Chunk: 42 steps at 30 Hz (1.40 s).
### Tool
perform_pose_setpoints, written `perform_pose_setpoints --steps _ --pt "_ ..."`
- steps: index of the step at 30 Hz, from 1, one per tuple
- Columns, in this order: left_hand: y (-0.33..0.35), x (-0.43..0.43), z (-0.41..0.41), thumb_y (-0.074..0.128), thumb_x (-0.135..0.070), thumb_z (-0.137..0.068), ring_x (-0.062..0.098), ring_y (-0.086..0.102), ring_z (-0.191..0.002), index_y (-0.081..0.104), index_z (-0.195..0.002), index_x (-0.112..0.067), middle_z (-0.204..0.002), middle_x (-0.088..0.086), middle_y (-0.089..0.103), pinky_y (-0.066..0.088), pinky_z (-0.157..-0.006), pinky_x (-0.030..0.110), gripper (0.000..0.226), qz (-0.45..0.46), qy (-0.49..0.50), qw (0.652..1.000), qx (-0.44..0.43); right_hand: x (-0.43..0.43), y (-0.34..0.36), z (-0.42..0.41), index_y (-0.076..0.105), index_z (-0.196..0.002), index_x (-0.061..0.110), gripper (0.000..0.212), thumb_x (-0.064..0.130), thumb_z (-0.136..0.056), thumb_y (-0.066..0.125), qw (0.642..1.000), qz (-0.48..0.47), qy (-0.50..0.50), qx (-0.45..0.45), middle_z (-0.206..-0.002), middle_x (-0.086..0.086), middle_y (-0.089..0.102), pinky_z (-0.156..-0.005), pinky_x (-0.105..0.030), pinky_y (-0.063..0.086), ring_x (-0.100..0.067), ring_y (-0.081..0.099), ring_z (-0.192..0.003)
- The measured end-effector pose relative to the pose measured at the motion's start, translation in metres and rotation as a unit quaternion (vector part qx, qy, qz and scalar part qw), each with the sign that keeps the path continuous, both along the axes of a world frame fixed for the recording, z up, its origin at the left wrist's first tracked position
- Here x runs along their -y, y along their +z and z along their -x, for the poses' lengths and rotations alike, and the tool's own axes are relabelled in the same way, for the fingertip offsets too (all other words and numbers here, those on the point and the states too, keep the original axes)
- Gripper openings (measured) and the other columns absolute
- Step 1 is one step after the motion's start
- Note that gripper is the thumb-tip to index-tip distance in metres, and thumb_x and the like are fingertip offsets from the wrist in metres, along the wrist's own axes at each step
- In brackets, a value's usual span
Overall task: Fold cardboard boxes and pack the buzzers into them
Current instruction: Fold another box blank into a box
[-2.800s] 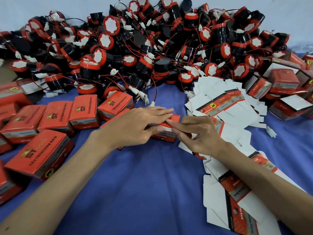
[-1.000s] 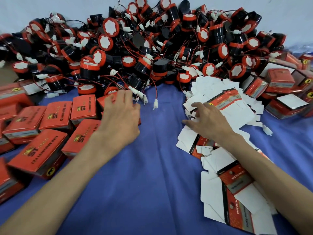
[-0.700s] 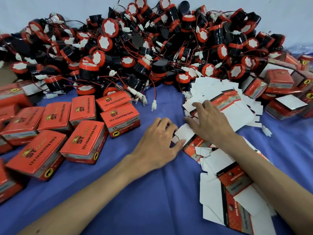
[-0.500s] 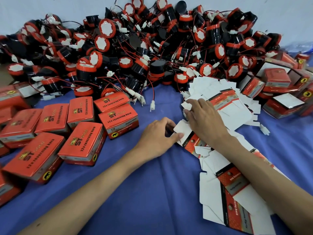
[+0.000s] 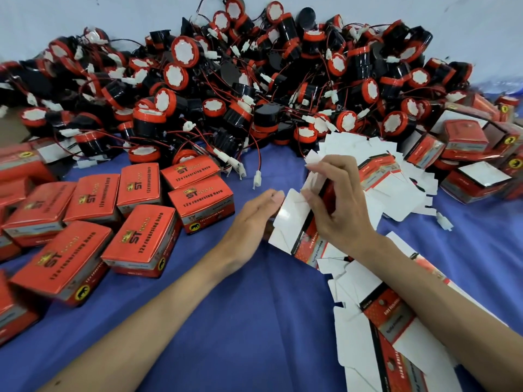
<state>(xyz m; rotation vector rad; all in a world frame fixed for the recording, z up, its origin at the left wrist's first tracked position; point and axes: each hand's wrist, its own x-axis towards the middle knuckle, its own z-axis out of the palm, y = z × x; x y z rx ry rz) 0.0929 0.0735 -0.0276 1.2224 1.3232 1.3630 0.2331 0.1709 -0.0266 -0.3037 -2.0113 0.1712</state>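
We hold one flat box blank at centre frame, tilted above the blue cloth. The right hand pinches its right side with curled fingers. The left hand meets its left white flap with the thumb, but the fingers are hidden, so we cannot tell whether it grips. The blank's long axis runs from lower centre toward upper right, between both hands, and the buzzer pile lies beyond it, across the upper frame.

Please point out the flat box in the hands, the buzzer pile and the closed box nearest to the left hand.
flat box (image 5: 294,219): head view, white panel.
buzzer pile (image 5: 264,118): head view, middle of heap.
closed box (image 5: 201,198): head view, red top face.
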Motion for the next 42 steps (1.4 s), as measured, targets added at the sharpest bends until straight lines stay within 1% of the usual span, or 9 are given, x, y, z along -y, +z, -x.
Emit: perform_pose_setpoints --steps 4,9,17,24,28,31,35,38,42 --pt "0.004 0.000 0.004 0.048 -0.052 -0.085 0.028 0.058 -0.103 0.059 -0.114 0.005 -0.109 0.018 0.066 0.045 -0.091 0.045 0.065 0.048 -0.077 0.994 0.055 0.005 0.000 0.005 0.046 -0.116 0.008 0.023 0.002 -0.094 0.049 0.996 -0.071 0.038 -0.046 -0.111 -0.012 0.041 -0.102 -0.019 0.034 -0.013 0.038 -0.111" --pt "0.005 -0.001 0.006 0.039 -0.011 -0.092 0.032 0.057 -0.087 0.061 -0.108 -0.014 -0.094 0.015 0.064 0.048 -0.076 0.040 0.027 0.032 -0.060 0.996 0.058 0.007 -0.009 0.008 0.045 -0.117 0.008 0.018 0.007 -0.101 0.038 0.992 -0.099 0.074 0.002 -0.114 -0.013 0.039 -0.104 -0.024 0.039 -0.025 0.045 -0.107" --pt "0.001 0.004 0.007 0.055 -0.002 -0.095 0.002 0.062 -0.068 0.061 -0.106 -0.017 -0.079 -0.012 0.068 0.049 -0.057 0.017 0.020 -0.003 -0.144 0.989 -0.040 0.005 -0.002 0.005 0.048 -0.112 0.004 0.018 0.000 -0.099 0.036 0.990 -0.124 0.069 -0.022 -0.113 -0.016 0.042 -0.101 -0.015 0.034 -0.015 0.041 -0.113" --pt "-0.005 0.005 0.001 0.060 -0.001 -0.091 0.025 0.071 -0.083 0.049 -0.132 -0.015 -0.106 0.002 0.070 0.058 -0.072 0.041 0.045 -0.069 -0.023 0.990 -0.120 0.005 -0.006 0.007 0.045 -0.120 0.014 0.020 0.005 -0.103 0.040 0.981 -0.150 0.106 -0.069 -0.114 -0.017 0.042 -0.097 -0.024 0.043 -0.025 0.055 -0.103" --pt "-0.009 0.006 -0.005 0.051 -0.011 -0.083 0.021 0.066 -0.065 0.046 -0.134 -0.018 -0.094 -0.027 0.065 0.053 -0.059 0.031 0.052 -0.163 0.025 0.962 -0.218 0.006 -0.011 0.007 0.041 -0.127 0.015 0.044 -0.008 -0.091 0.052 0.979 -0.162 0.116 -0.052 -0.123 -0.013 0.041 -0.098 -0.026 0.044 -0.021 0.050 -0.116" --pt "-0.008 0.004 -0.002 0.045 -0.005 -0.084 0.021 0.056 -0.056 0.050 -0.125 -0.038 -0.079 -0.018 0.065 0.046 -0.051 0.028 0.053 -0.169 0.051 0.967 -0.185 0.005 -0.009 0.007 0.043 -0.125 0.014 0.034 -0.004 -0.097 0.042 0.976 -0.175 0.107 -0.067 -0.117 -0.016 0.043 -0.099 -0.028 0.044 -0.024 0.053 -0.109" --pt "-0.010 -0.002 0.003 0.039 -0.002 -0.082 0.000 0.049 -0.057 0.065 -0.105 -0.026 -0.067 -0.022 0.062 0.038 -0.055 0.021 0.042 -0.129 0.096 0.985 -0.059 0.009 -0.010 0.009 0.043 -0.126 0.013 0.054 -0.021 -0.084 0.042 0.978 -0.158 0.127 -0.054 -0.128 -0.007 0.036 -0.100 -0.040 0.047 -0.030 0.056 -0.102" --pt "-0.009 -0.004 0.006 0.039 -0.005 -0.079 0.013 0.065 -0.079 0.070 -0.106 -0.029 -0.088 -0.010 0.073 0.048 -0.070 0.031 0.048 -0.109 0.149 0.983 0.018 0.013 -0.010 0.010 0.044 -0.125 0.012 0.070 -0.030 -0.069 0.044 0.981 -0.152 0.113 -0.036 -0.127 -0.006 0.037 -0.099 -0.040 0.047 -0.029 0.056 -0.101" --pt "-0.007 -0.004 0.005 0.040 -0.006 -0.080 0.020 0.059 -0.120 0.064 -0.115 -0.035 -0.126 0.002 0.065 0.045 -0.103 0.050 0.051 -0.121 0.179 0.976 -0.003 0.015 -0.006 0.008 0.048 -0.114 0.005 0.043 -0.017 -0.078 0.039 0.988 -0.125 0.084 -0.039 -0.105 -0.014 0.046 -0.095 -0.020 0.040 -0.018 0.047 -0.100"
